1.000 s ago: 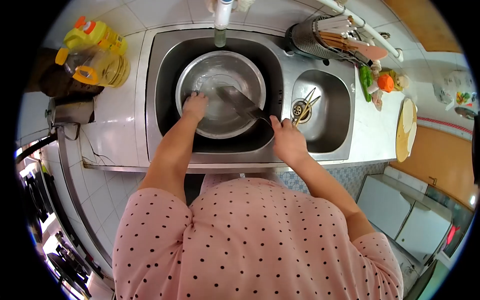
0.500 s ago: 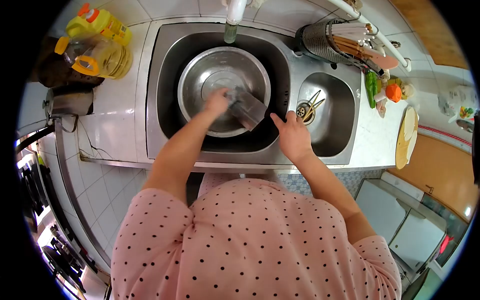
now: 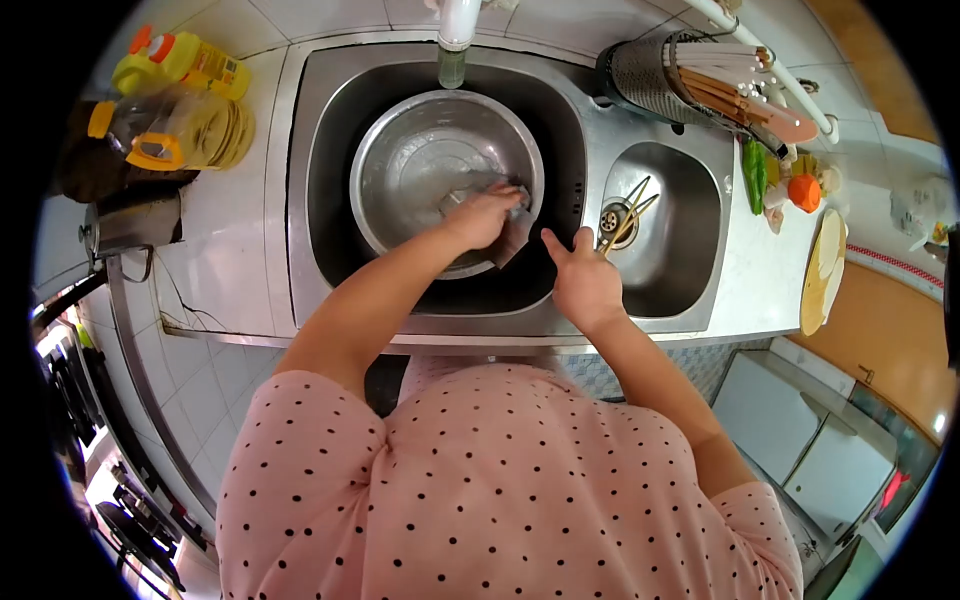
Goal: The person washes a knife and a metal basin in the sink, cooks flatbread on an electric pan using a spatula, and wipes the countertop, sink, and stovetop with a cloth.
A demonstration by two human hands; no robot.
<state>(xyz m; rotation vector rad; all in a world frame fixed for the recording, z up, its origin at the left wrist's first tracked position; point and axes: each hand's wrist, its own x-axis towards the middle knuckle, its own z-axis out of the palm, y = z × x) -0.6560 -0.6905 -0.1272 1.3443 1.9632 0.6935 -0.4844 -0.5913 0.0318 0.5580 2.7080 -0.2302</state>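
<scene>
Over the basin my left hand (image 3: 482, 217) is closed on a grey crumpled cloth (image 3: 482, 184), possibly a scrubber, pressed to a broad metal blade. The blade looks like a cleaver (image 3: 513, 246); my left hand and the cloth cover much of it. My right hand (image 3: 588, 282) is beside the divider between the sinks, fingers curled with thumb and forefinger showing, and seems to grip the cleaver's handle, which is mostly hidden. Beneath them a round steel basin (image 3: 385, 150) sits in the large sink (image 3: 325, 190).
Gold-coloured chopsticks (image 3: 632, 212) lie over the drain of the small sink (image 3: 665, 265). A faucet (image 3: 457, 30) hangs above the basin. A utensil holder (image 3: 640, 80) stands back right, near green peppers (image 3: 754, 175) and a round board (image 3: 822, 270). Oil bottle (image 3: 190, 130) at left.
My left hand has moved right, from the blade's left end onto its middle, with the cloth. My right hand stays in nearly the same place.
</scene>
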